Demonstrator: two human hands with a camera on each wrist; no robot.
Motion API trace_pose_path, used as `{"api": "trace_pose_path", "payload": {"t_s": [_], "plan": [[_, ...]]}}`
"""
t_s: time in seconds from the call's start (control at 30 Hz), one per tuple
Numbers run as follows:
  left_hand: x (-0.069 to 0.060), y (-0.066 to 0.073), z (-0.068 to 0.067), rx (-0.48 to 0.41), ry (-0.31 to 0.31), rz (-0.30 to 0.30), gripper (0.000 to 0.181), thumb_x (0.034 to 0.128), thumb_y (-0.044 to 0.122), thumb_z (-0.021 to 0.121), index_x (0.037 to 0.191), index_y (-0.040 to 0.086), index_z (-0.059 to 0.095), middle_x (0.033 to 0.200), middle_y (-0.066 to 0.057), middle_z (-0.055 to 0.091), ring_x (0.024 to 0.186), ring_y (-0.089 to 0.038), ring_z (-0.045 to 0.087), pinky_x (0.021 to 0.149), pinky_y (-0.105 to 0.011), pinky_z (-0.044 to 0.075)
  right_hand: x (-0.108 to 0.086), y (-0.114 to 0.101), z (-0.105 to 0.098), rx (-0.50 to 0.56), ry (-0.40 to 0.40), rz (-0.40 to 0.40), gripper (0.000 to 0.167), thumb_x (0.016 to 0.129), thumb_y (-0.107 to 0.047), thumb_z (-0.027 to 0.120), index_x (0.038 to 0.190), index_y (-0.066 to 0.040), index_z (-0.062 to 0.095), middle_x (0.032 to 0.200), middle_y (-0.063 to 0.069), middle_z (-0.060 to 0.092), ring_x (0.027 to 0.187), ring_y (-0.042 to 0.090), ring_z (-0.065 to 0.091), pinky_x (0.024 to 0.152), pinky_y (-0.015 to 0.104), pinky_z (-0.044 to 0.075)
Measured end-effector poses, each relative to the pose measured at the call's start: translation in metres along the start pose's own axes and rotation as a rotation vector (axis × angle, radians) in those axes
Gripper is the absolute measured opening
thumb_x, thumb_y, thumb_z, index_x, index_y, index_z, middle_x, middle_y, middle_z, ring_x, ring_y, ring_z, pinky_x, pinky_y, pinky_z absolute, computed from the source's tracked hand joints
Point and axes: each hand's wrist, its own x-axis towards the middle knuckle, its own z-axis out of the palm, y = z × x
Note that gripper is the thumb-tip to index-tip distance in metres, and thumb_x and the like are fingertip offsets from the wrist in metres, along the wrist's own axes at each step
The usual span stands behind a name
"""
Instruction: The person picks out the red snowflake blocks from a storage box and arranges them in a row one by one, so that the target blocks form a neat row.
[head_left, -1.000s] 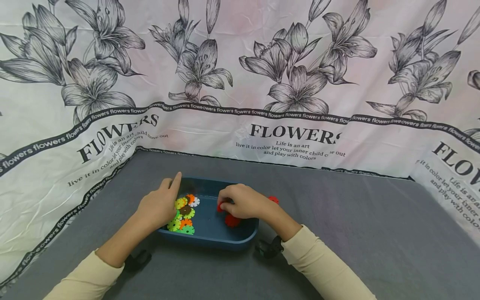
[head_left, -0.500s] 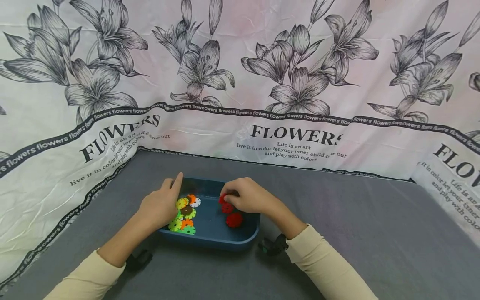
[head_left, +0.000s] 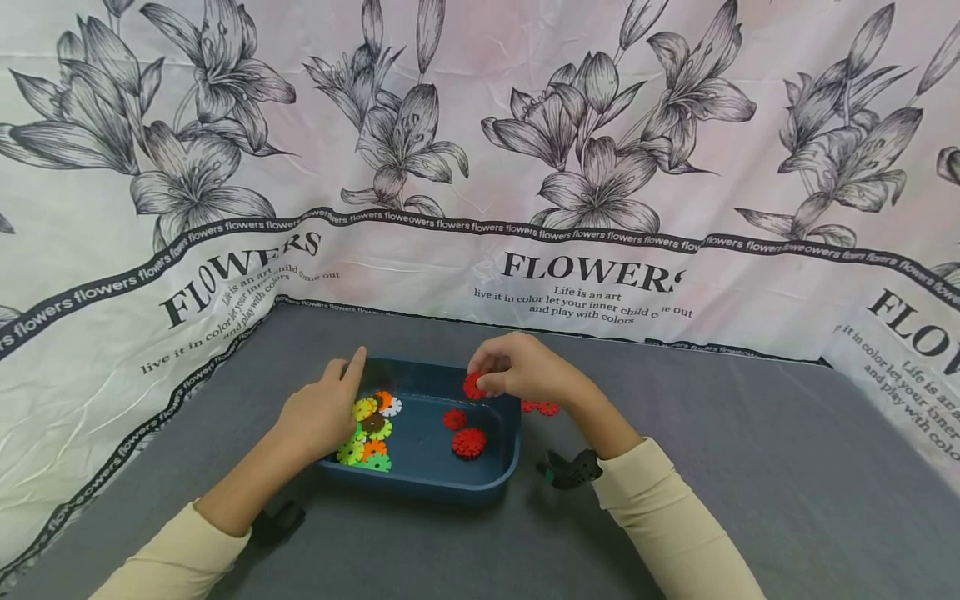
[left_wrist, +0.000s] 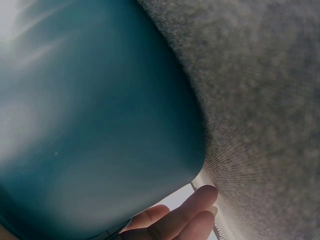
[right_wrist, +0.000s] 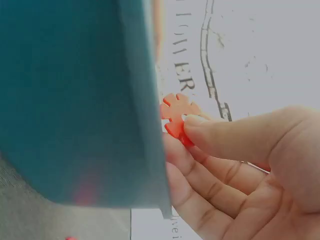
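Note:
My right hand (head_left: 536, 367) pinches a red notched plastic disc (head_left: 473, 385) between thumb and fingers, above the back right rim of a dark blue bin (head_left: 420, 482). In the right wrist view the thumb presses on the disc (right_wrist: 177, 112), beside the bin wall. Inside the bin, a small red disc (head_left: 454, 418) and a red stack (head_left: 469, 443) lie on the right. My left hand (head_left: 318, 417) rests at the bin's left rim, index finger extended. In the left wrist view its fingers (left_wrist: 175, 222) look straight beside the bin's outer wall (left_wrist: 110, 115); its thumb is hidden.
Yellow, green, orange, white and brown discs (head_left: 372, 422) lie at the bin's left end, partly behind my left hand. More red discs (head_left: 547, 408) lie on the grey table cloth (head_left: 712, 467) right of the bin. A flower-printed curtain (head_left: 480, 275) borders the table behind.
The right hand has moved right and away toward the bin's back right rim with a red disc. The small disc and red stack in the bin are now uncovered. The left hand stays put.

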Motion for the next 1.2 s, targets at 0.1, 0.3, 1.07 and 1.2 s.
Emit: {"api": "trace_pose_path", "payload": {"t_s": [0.1,0.3,1.07,1.2], "plan": [[0.000,0.000,0.000,-0.002,0.004,0.004,0.079,0.0887,-0.001,0.063,0.157,-0.003,0.023,0.140,-0.033,0.042,0.053,-0.022,0.047,0.046,-0.033,0.038,-0.002,0.001,-0.006,0.026,0.001,0.020,0.014,0.092,0.001,0.068,0.105,-0.004,0.070,0.090,0.003,0.071,0.079,0.020,0.069,0.074,0.038,0.057],[0.000,0.000,0.001,-0.003,0.008,0.003,0.079,0.0889,-0.001,0.062,0.157,-0.003,0.023,0.140,-0.033,0.042,0.052,-0.022,0.046,0.046,-0.033,0.038,-0.008,0.003,-0.023,0.051,-0.010,0.022,0.013,0.092,0.005,0.066,0.103,-0.002,0.069,0.091,0.007,0.071,0.080,0.025,0.069,0.077,0.046,0.057],[-0.001,0.001,-0.001,-0.007,-0.010,-0.003,0.080,0.0885,-0.001,0.063,0.157,-0.002,0.022,0.141,-0.034,0.041,0.054,-0.023,0.048,0.047,-0.034,0.040,-0.035,0.062,-0.068,-0.014,-0.158,0.367,0.018,0.081,0.014,0.060,0.095,0.003,0.062,0.078,0.011,0.064,0.073,0.025,0.069,0.069,0.040,0.058],[-0.001,0.000,-0.001,-0.012,-0.007,-0.002,0.080,0.0881,-0.001,0.063,0.157,-0.002,0.022,0.141,-0.034,0.041,0.052,-0.023,0.046,0.047,-0.034,0.039,-0.038,0.070,-0.068,-0.025,-0.178,0.462,0.018,0.081,0.013,0.057,0.094,0.001,0.061,0.079,0.013,0.064,0.072,0.026,0.069,0.067,0.039,0.058]]}}
